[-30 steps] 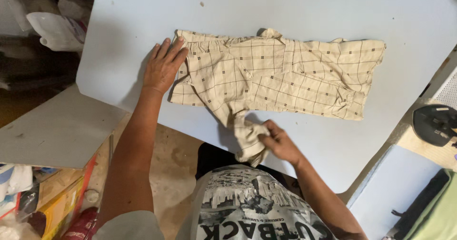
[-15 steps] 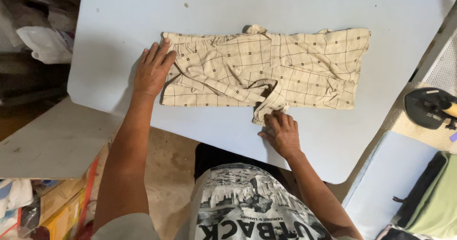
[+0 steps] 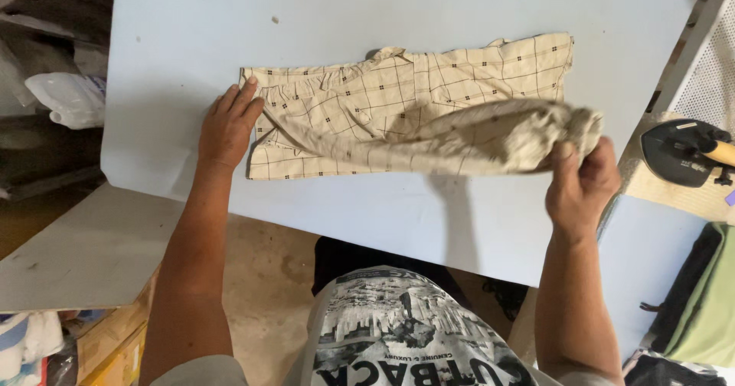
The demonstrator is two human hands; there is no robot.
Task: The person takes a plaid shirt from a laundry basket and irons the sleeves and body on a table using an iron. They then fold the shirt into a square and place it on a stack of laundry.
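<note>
A beige checked garment (image 3: 398, 99) lies folded across the pale blue table (image 3: 429, 218). My left hand (image 3: 227, 126) rests flat on the garment's left end, fingers spread, pressing it down. My right hand (image 3: 583, 183) is raised at the right, closed around a bunched sleeve or flap of the same garment, pulled out to the right above the table. The stretched cloth runs from the left end to my right fist and casts a shadow on the fabric beneath.
A black iron with a wooden handle (image 3: 685, 153) sits on a surface at the right edge. A grey board (image 3: 84, 248) juts out at the lower left. Bags and clutter (image 3: 69, 99) lie left of the table. Folded green cloth (image 3: 700, 302) is at the lower right.
My right hand has taken the hanging part of the garment from the table's near edge and pulled it up and far to the right. My left hand stays on the left end.
</note>
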